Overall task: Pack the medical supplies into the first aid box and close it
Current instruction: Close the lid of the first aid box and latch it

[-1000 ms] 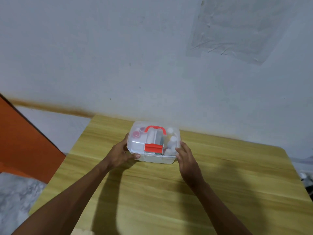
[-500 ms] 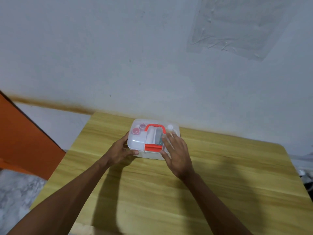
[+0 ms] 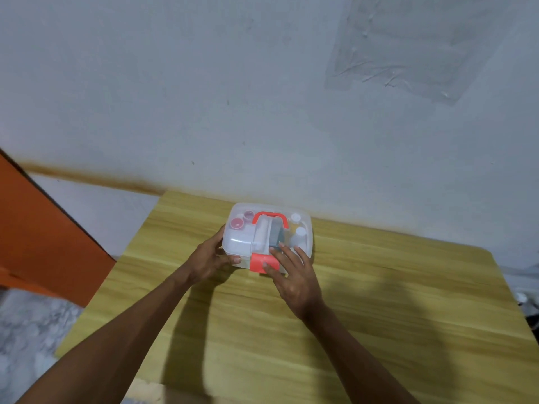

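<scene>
Pale grey-white wall (image 3: pixel 204 91) fills the background, with a brown stain band along its base and a taped clear plastic sheet (image 3: pixel 408 42) at upper right. An orange panel (image 3: pixel 38 237) stands at far left above mottled grey floor (image 3: pixel 26 325). A light wood-grain table (image 3: pixel 379 330) occupies the lower centre and right. The first aid box (image 3: pixel 267 234), translucent with its lid down, sits at the table's far edge near the wall; its long axis runs left to right, the red handle (image 3: pixel 269 218) lying flat on the lid and the red latch (image 3: pixel 264 262) facing the person. Bottles and a roll show dimly through the lid. The left hand (image 3: pixel 208 258) grasps the box's near-left corner. The right hand (image 3: pixel 291 275) lies open, fingers (image 3: pixel 284 252) on the lid, thumb on the latch.
</scene>
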